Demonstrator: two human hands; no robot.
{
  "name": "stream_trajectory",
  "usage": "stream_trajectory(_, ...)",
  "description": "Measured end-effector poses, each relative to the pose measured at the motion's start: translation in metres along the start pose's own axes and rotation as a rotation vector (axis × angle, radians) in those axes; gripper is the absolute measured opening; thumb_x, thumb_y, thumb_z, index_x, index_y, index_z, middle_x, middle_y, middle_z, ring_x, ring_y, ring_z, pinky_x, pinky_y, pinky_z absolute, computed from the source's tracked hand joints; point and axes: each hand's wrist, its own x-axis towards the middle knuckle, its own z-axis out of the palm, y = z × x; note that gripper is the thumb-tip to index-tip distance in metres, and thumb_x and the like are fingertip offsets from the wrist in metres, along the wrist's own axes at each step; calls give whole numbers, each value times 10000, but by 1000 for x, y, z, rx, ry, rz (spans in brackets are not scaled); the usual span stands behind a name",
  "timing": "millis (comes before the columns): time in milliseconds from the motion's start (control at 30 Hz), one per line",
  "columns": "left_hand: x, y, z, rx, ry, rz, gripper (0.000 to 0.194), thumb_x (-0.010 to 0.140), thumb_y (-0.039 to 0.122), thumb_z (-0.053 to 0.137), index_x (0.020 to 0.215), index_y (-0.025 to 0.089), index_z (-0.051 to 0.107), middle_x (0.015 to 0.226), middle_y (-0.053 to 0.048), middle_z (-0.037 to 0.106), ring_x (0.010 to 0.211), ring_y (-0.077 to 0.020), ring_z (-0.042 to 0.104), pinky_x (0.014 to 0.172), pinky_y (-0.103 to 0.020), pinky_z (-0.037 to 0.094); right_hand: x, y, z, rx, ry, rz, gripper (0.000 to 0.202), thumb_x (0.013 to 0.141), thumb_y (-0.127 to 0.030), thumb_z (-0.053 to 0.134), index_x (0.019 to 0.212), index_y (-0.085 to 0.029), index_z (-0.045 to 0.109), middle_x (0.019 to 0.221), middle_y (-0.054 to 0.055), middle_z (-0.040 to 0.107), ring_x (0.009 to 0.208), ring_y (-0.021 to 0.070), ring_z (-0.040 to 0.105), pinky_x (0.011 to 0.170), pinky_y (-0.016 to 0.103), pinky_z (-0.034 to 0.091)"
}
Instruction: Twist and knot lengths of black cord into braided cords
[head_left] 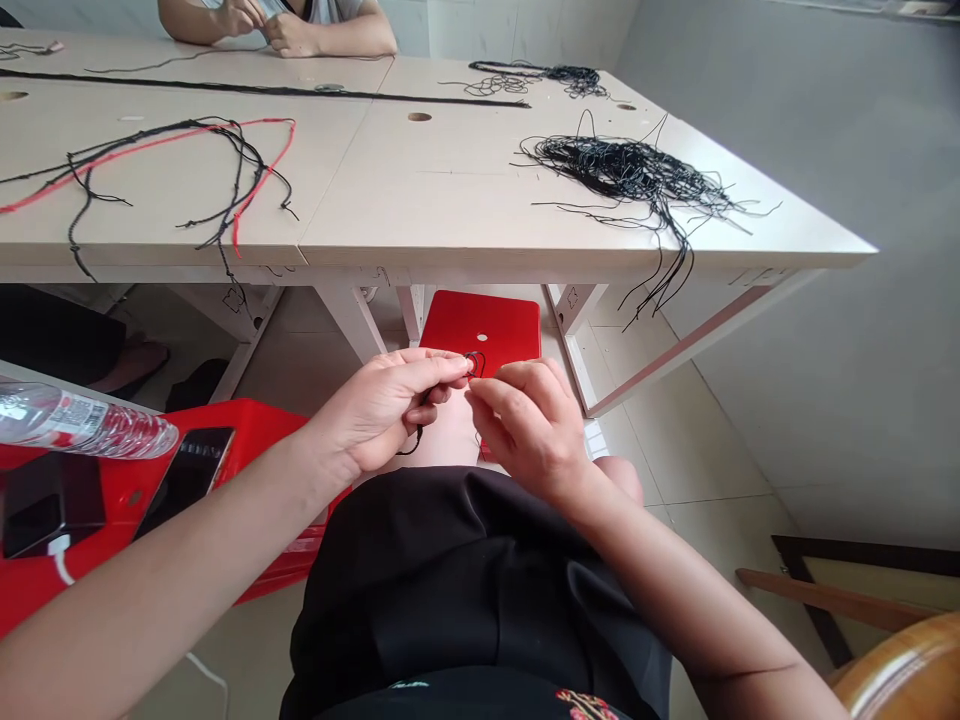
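Over my lap, my left hand [397, 400] pinches a thin black cord [418, 437], which forms a small loop at the fingertips and trails out below the palm. Close beside it, my right hand [529, 420] has thumb and forefinger pressed together near the loop. A fine strand end hangs under the right hand, so it seems to grip part of the same cord, partly hidden by the fingers. On the table lie a tangled bundle of black cords [630, 170] at the right and knotted black cords [247, 150] with a red cord [277, 165] at the left.
A long black cord [300, 90] crosses the white table [420, 215]. Across from me, a person's hands [289, 32] work on a thin cord. A red stool [487, 315] stands under the table. At my left, another red stool [255, 440] holds a bottle [82, 420] and phone [187, 470].
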Motion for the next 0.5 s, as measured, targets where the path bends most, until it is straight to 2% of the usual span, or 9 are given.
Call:
stream_trajectory(300, -2, -8, 7, -58, 37, -67, 116, 641, 190, 738, 671, 94, 681, 603, 1, 527, 554, -53, 466, 411, -158, 290, -8, 9, 5, -158, 39, -101, 221, 809, -80, 613, 992, -200, 585, 781, 48, 594, 702, 158, 484, 576, 307, 384)
stream_trajectory(500, 1, -13, 7, -104, 10, -102, 134, 611, 191, 750, 660, 96, 669, 611, 11, 523, 547, -47, 462, 416, -170, 299, -7, 14, 8, -147, 60, -175, 200, 831, -63, 537, 870, -245, 610, 713, 16, 561, 635, 134, 455, 539, 295, 349)
